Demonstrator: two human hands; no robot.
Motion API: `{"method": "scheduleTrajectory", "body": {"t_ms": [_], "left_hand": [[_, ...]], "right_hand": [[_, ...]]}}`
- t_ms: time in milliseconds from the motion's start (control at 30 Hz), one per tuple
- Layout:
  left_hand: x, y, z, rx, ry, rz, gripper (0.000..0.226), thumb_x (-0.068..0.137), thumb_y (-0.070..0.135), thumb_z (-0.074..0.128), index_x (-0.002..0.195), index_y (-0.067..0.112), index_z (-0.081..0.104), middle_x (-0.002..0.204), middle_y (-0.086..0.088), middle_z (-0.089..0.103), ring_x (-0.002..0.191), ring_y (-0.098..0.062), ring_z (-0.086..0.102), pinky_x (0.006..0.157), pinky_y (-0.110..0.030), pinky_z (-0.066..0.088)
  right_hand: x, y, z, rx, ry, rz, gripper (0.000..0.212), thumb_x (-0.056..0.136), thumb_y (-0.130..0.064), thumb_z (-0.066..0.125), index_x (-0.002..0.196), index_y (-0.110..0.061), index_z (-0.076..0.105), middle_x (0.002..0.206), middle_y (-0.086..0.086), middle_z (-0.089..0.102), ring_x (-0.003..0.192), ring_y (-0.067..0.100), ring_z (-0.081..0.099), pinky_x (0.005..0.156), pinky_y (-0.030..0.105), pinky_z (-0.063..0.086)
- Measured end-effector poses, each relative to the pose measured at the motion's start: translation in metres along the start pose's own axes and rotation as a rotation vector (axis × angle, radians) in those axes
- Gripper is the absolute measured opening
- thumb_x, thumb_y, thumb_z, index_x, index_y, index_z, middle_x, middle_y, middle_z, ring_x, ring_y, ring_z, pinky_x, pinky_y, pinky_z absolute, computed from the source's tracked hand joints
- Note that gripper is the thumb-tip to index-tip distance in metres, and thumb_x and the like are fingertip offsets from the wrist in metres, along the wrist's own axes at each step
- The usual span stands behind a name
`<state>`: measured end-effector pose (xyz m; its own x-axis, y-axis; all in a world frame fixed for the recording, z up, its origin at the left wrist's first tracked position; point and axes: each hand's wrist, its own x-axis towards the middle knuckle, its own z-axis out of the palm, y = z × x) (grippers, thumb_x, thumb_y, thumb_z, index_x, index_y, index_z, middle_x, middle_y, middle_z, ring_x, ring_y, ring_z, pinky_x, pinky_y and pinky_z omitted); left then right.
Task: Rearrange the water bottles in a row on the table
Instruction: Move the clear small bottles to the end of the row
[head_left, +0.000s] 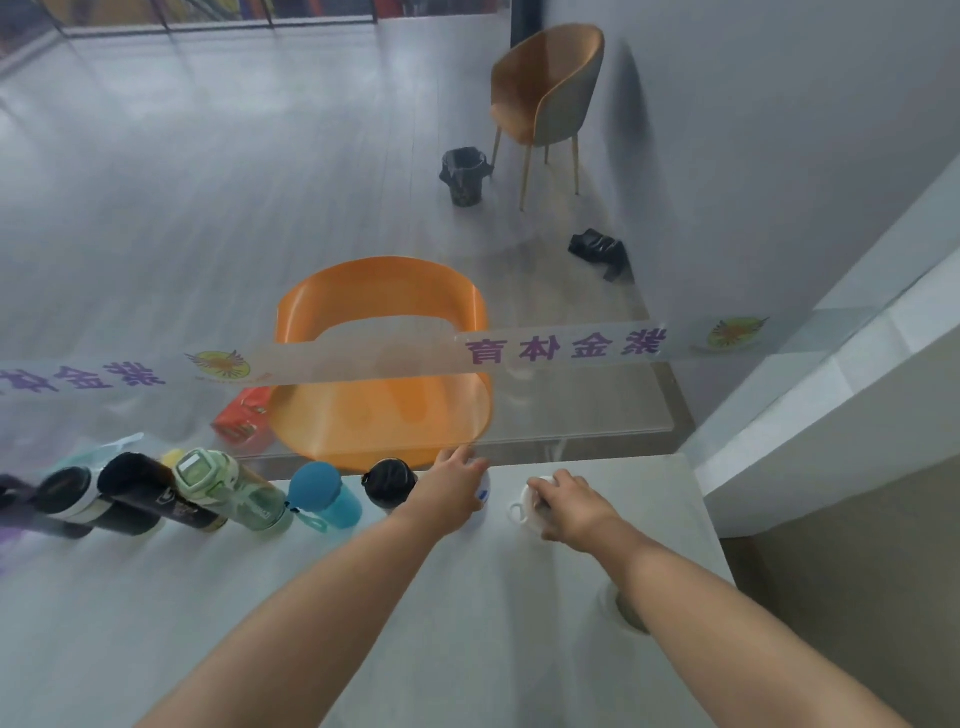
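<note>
Several water bottles stand in a row along the far edge of the pale table (467, 597): dark ones at the left, a black bottle (156, 493), a green clear bottle (228, 491), a blue bottle (324, 493) and a black-lidded bottle (389, 483). My left hand (449, 491) is wrapped over a white bottle with a blue mark (484, 491), right of the black-lidded one. My right hand (566, 504) grips a white bottle with a loop handle (524, 506) at the row's right end. Both white bottles are mostly hidden by my hands.
A glass wall with a frosted lettered strip (561, 348) rises just behind the row. Beyond it are an orange chair (379, 358), a red box (244, 415), a brown chair (550, 88) and a bin (464, 176). A round cable hole (631, 613) sits near the table's right edge.
</note>
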<state>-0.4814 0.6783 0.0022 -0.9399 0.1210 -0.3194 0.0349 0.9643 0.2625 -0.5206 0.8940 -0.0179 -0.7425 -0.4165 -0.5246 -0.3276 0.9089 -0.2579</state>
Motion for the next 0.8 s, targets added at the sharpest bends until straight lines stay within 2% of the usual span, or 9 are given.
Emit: {"method": "scheduleTrajectory", "body": {"t_ms": [233,300,400,467,600,700,800], "left_hand": [[0.0,0.001,0.001,-0.02,0.007,-0.008,0.062,0.09,0.025,0.069,0.145,0.022,0.041,0.148,-0.005,0.039,0.133,-0.031,0.034,0.108,-0.047,0.04],[-0.001,0.002,0.0,-0.021,0.005,-0.005,0.065,0.089,0.026,0.07,0.146,0.022,0.038,0.148,-0.005,0.039,0.134,-0.03,0.034,0.109,-0.046,0.039],[-0.003,0.007,-0.004,-0.026,0.043,0.005,0.074,0.088,0.036,0.07,0.149,0.021,0.032,0.151,-0.004,0.038,0.138,-0.03,0.033,0.113,-0.045,0.031],[-0.004,0.015,-0.008,0.0,0.079,0.022,0.073,0.09,0.041,0.067,0.15,0.021,0.031,0.153,-0.004,0.036,0.139,-0.029,0.031,0.115,-0.043,0.027],[-0.004,0.036,-0.01,0.024,0.059,0.1,0.066,0.091,0.041,0.063,0.147,0.022,0.035,0.15,-0.003,0.038,0.137,-0.027,0.032,0.112,-0.041,0.029],[-0.004,0.055,-0.009,0.01,0.045,0.177,0.058,0.089,0.039,0.065,0.141,0.025,0.041,0.141,-0.001,0.045,0.131,-0.026,0.039,0.106,-0.038,0.033],[-0.004,0.074,-0.003,0.022,0.038,0.251,0.059,0.089,0.037,0.065,0.142,0.024,0.041,0.138,-0.003,0.046,0.129,-0.026,0.039,0.106,-0.036,0.031]], "right_hand": [[0.017,-0.001,-0.004,0.009,0.018,-0.022,0.065,0.086,-0.027,0.068,0.144,-0.031,0.038,0.138,0.008,0.04,0.128,0.031,0.042,0.102,0.043,0.046],[0.017,0.0,-0.005,0.015,0.004,-0.02,0.075,0.085,-0.031,0.071,0.148,-0.033,0.032,0.142,0.009,0.038,0.13,0.031,0.041,0.104,0.043,0.044],[0.01,0.006,-0.009,0.044,-0.002,0.006,0.103,0.079,-0.042,0.077,0.157,-0.039,0.009,0.152,0.009,0.029,0.138,0.033,0.035,0.109,0.043,0.04],[-0.001,0.014,-0.013,0.091,0.029,0.028,0.109,0.079,-0.047,0.076,0.158,-0.037,0.002,0.155,0.009,0.026,0.14,0.034,0.032,0.111,0.044,0.038],[-0.038,0.037,-0.013,0.147,0.09,0.068,0.095,0.086,-0.052,0.068,0.159,-0.024,0.014,0.155,0.013,0.032,0.14,0.035,0.036,0.113,0.044,0.035],[-0.071,0.052,-0.008,0.171,0.057,0.154,0.088,0.087,-0.056,0.064,0.157,-0.025,0.021,0.154,0.012,0.037,0.139,0.034,0.038,0.113,0.044,0.036],[-0.102,0.06,0.001,0.197,0.032,0.215,0.09,0.083,-0.061,0.065,0.156,-0.029,0.023,0.154,0.011,0.038,0.139,0.032,0.039,0.113,0.045,0.037]]}}
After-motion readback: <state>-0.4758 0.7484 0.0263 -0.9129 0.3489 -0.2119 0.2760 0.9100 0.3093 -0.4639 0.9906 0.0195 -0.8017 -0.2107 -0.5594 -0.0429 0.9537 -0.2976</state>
